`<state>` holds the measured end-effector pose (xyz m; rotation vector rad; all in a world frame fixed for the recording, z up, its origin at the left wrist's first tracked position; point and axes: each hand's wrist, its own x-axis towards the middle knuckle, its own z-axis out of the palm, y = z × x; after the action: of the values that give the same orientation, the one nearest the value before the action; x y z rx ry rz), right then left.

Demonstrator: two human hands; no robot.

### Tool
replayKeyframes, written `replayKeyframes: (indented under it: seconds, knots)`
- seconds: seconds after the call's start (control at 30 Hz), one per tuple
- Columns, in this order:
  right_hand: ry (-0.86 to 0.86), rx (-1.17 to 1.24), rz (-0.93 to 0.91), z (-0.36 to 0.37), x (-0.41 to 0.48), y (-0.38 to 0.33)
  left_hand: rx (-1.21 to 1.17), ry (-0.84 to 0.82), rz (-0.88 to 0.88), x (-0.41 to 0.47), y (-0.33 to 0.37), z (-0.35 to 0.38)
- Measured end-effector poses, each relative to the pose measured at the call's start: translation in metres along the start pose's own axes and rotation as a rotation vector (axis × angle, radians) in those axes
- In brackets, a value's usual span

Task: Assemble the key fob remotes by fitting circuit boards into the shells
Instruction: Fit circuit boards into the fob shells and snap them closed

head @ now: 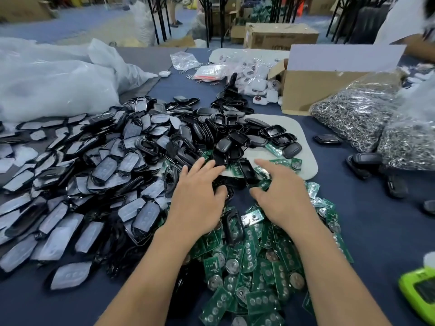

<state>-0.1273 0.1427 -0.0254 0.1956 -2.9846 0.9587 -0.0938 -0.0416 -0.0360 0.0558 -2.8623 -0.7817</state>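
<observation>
A heap of green circuit boards (256,274) with round coin cells lies in front of me on the blue table. To its left spreads a big pile of black shell fronts with grey film (77,175). Empty black shell backs (235,128) are stacked behind my hands, partly on a white foam pad (296,135). My left hand (200,194) lies palm down with straight fingers over the edge of the black shells. My right hand (280,194) hovers palm down over the boards, fingers relaxed, thumb toward a black shell (247,171). Neither hand holds anything that I can see.
Large clear plastic bags (54,76) fill the back left. A brown cardboard box (313,85) and bags of metal key rings (367,114) stand at the right. White remotes (256,81) lie behind. A green device (421,292) sits at the near right. Another person's arm (416,47) shows at the far right.
</observation>
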Motion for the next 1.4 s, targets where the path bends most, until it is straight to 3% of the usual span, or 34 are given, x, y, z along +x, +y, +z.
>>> replayKeyframes:
  seconds: [0.1, 0.33, 0.47, 0.6, 0.7, 0.8, 0.87, 0.93, 1.0, 1.2, 1.3, 1.4]
  knots:
    - [-0.03, -0.125, 0.028, -0.003, -0.008, 0.003, 0.066, 0.025, -0.001, -0.001, -0.001, 0.003]
    - [0.096, -0.012, 0.004, -0.011, -0.017, 0.002, 0.056, 0.22, -0.078, -0.001, 0.006, -0.003]
    - [0.137, -0.035, -0.059, -0.007, -0.018, 0.003, 0.053, 0.291, -0.215, 0.023, 0.017, -0.011]
    - [0.178, 0.033, -0.066, -0.006, -0.023, -0.001, 0.286, 0.075, -0.346, 0.053, 0.031, -0.015]
    - [0.256, 0.162, -0.008, -0.005, -0.03, -0.005, 0.307, -0.049, -0.308, 0.062, 0.038, -0.012]
    - [0.353, 0.452, 0.218, -0.006, -0.036, -0.005, 0.173, 0.004, -0.264, 0.062, 0.035, -0.015]
    - [0.286, 0.864, 0.435, -0.008, -0.035, -0.005, 0.032, 0.079, -0.264, 0.053, 0.031, -0.017]
    - [0.13, 1.148, 0.559, -0.013, -0.034, -0.006, -0.305, 0.107, -0.27, 0.037, 0.029, -0.019]
    - [-0.012, 1.158, 0.535, -0.016, -0.038, -0.005, -0.626, 0.039, -0.279, 0.017, 0.029, -0.019]
    - [-0.11, 1.152, 0.375, -0.028, -0.059, -0.013, -1.012, -0.174, -0.424, -0.044, 0.026, -0.012]
    - [-0.19, 1.071, 0.31, -0.027, -0.074, -0.017, -1.078, -0.146, -0.432, -0.066, 0.026, -0.015]
    - [-0.194, 1.058, 0.322, -0.023, -0.081, -0.021, -0.902, -0.079, -0.435, -0.076, 0.025, -0.013]
